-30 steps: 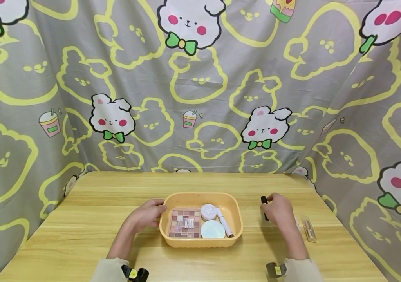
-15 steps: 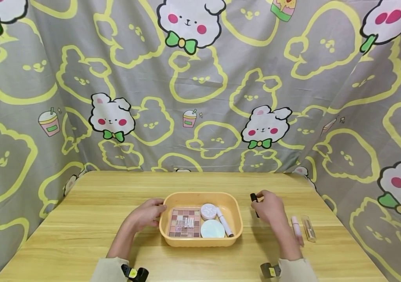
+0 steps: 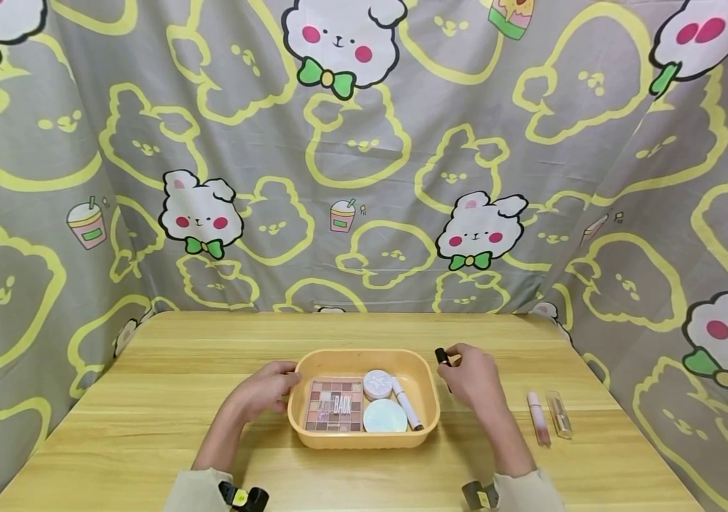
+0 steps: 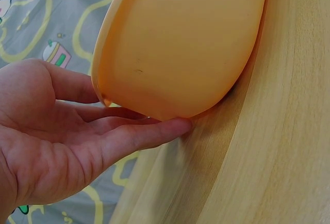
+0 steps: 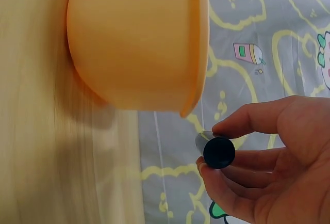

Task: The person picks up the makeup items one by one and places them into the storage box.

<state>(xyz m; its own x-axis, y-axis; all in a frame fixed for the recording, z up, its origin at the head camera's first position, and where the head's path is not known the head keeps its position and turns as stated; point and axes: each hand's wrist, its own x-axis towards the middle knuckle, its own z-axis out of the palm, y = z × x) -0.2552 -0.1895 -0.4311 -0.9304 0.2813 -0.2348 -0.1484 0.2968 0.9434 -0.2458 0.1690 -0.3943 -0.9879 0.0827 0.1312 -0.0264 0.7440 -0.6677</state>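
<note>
A yellow plastic basin (image 3: 364, 441) stands on the table, its outer wall (image 4: 180, 43) filling much of the left wrist view. My left hand (image 3: 268, 390) holds its left end, thumb over the rim and fingers along the outside. Just beyond the right end, my right hand (image 3: 471, 377) pinches a black cosmetic tube (image 5: 219, 152) between thumb and fingertips. Inside the basin lie an eyeshadow palette (image 3: 335, 405), a white round case (image 3: 377, 384), a pale round compact (image 3: 385, 416) and a white tube with a dark end (image 3: 406, 403).
To the right of my right forearm, a pink-and-white lip gloss tube (image 3: 538, 419) and a small clear case (image 3: 559, 415) lie on the wooden table (image 3: 210, 341). A grey patterned curtain (image 3: 364, 213) hangs around the back and sides.
My right hand has carried the black tube leftward, from the right part of the table to near the basin's right rim. The lip gloss tube is now uncovered. My left hand stays put.
</note>
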